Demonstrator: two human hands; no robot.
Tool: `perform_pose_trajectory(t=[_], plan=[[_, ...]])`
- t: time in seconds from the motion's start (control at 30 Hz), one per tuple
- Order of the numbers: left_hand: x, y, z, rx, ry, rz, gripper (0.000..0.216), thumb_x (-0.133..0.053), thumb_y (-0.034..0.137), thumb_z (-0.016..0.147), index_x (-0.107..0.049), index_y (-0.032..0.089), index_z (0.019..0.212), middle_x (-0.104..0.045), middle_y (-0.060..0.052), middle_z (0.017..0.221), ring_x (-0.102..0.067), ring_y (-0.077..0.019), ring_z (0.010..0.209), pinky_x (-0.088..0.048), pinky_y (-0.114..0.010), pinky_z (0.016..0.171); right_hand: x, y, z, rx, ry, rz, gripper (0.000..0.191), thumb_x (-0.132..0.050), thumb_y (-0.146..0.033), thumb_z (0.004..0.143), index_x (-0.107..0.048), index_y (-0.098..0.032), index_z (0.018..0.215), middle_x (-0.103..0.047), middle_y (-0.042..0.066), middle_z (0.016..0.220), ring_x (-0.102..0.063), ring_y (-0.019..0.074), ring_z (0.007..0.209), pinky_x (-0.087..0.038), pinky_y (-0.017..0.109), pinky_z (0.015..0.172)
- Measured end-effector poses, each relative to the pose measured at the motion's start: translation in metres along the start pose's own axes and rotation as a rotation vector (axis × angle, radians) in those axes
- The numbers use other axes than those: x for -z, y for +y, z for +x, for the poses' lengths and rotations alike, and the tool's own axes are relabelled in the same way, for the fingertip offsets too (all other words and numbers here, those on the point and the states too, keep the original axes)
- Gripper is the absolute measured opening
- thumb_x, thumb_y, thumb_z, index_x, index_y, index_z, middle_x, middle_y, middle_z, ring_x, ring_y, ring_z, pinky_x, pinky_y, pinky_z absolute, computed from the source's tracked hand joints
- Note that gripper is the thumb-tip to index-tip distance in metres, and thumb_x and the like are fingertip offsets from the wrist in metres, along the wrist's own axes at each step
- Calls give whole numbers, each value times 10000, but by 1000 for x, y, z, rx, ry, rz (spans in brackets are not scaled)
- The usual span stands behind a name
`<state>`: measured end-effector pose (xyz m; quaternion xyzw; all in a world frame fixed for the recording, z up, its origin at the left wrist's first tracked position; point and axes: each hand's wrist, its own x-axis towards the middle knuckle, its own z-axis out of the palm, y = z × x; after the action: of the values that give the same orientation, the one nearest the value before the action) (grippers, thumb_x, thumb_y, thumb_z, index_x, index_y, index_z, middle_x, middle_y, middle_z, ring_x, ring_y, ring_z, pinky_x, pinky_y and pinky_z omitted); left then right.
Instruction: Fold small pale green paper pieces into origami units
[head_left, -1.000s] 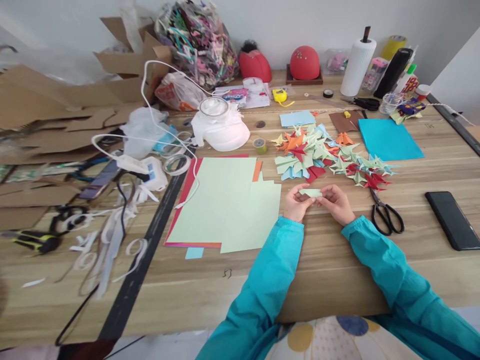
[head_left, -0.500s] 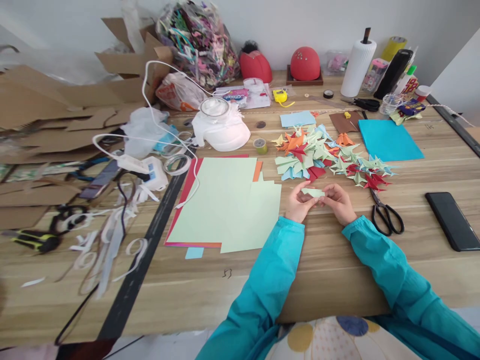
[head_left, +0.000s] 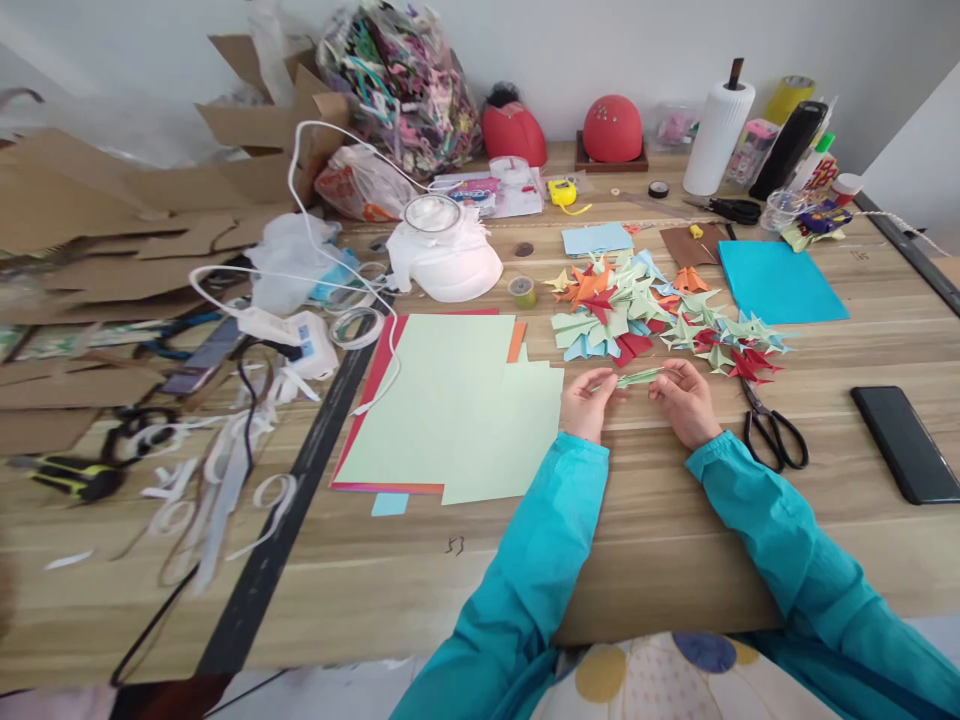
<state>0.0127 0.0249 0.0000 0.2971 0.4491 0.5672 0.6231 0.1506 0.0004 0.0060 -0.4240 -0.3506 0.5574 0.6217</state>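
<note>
Between my two hands is a narrow folded piece of light green paper (head_left: 637, 377). My left hand (head_left: 589, 402) pinches its left end between thumb and fingers. At the other end my right hand (head_left: 685, 402) has its thumb and fingertips closed around the tip. Just beyond my fingers lies a heap of folded paper cranes (head_left: 634, 300) in green, red, orange and blue. Scissors (head_left: 774, 435) with black handles rest by my right wrist, blades partly under the cranes. Left of my left hand are large light green paper sheets (head_left: 435, 400), stacked over red and orange ones.
A black phone (head_left: 909, 443) lies at the right. Blue felt-like sheet (head_left: 781, 280) and light blue paper (head_left: 597, 239) sit behind the cranes. A white cable, power strip (head_left: 311, 343) and cardboard (head_left: 112, 265) crowd the left. A yellow tape measure (head_left: 562, 192) is at the back.
The folded green paper has turned from showing a broad face to a thin edge. My hands have moved slightly apart, and my right fingers have shifted on its end.
</note>
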Motion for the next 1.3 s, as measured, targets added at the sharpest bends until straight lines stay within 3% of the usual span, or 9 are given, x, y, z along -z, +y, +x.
perform_pose_trajectory(t=[0.27, 0.4, 0.47, 0.63, 0.93, 1.07, 1.13, 1.23, 1.3], plan=[[-3, -1, -3, 65, 31, -100, 327, -792, 290, 448, -567, 121, 616, -635, -9, 610, -619, -139, 576, -537, -323, 630, -1, 6, -2, 166, 74, -315, 370, -667, -294, 673, -414, -251, 938, -522, -82, 548, -480, 95, 472, -396, 225, 488], [-4, -2, -4, 91, 14, -114, 327, -790, 300, 449, -560, 131, 609, -622, 9, 587, -617, -133, 593, -535, -334, 678, 0, 11, -10, 304, 108, -577, 204, -631, -313, 713, -516, -233, 861, -508, -58, 543, -426, 91, 431, -351, 231, 436], [-5, -3, -4, 79, 14, -84, 326, -788, 311, 451, -561, 136, 607, -613, 19, 573, -607, -125, 575, -536, -329, 671, 0, 12, -13, 337, 45, -678, 137, -607, -320, 736, -586, -225, 833, -529, -36, 558, -440, 97, 446, -367, 242, 457], [-3, -8, -2, 15, 23, 13, 311, -778, 324, 467, -570, 139, 605, -587, 34, 539, -588, -110, 554, -533, -295, 630, 0, 12, -14, 316, -96, -766, 173, -546, -345, 786, -650, -240, 877, -580, -13, 573, -494, 112, 453, -406, 250, 473], [-4, -9, -5, -54, -22, 117, 271, -739, 336, 549, -576, 143, 647, -623, 9, 580, -599, -122, 548, -496, -273, 598, -5, 9, -8, 43, -53, -498, 264, -596, -441, 725, -621, -178, 727, -581, -13, 506, -458, 90, 358, -382, 227, 349], [-4, -7, -9, -139, -91, 215, 208, -725, 304, 579, -606, 149, 651, -666, -28, 677, -624, -147, 658, -490, -280, 661, -3, 5, -5, -16, -29, -376, 244, -648, -405, 679, -611, -164, 690, -604, -1, 526, -479, 90, 379, -400, 229, 377], [-4, -6, -12, -165, -157, 240, 218, -718, 283, 594, -642, 163, 758, -681, -40, 750, -633, -162, 733, -489, -293, 719, 0, 4, -3, -22, -36, -331, 211, -667, -370, 661, -621, -166, 688, -606, -4, 528, -514, 102, 425, -423, 237, 425], [-4, -4, -15, -184, -235, 256, 409, -730, 253, 583, -631, 185, 974, -685, -47, 801, -632, -176, 794, -484, -318, 777, 4, 2, 0, 1, -62, -275, 152, -688, -304, 636, -637, -175, 696, -606, -14, 552, -539, 109, 497, -433, 237, 479], [-5, -2, -17, -184, -261, 245, 447, -744, 250, 562, -630, 177, 987, -680, -62, 830, -631, -186, 793, -495, -322, 751, 5, 2, 0, 11, -57, -222, 130, -693, -268, 618, -631, -178, 689, -619, -11, 601, -542, 113, 530, -444, 246, 508]])
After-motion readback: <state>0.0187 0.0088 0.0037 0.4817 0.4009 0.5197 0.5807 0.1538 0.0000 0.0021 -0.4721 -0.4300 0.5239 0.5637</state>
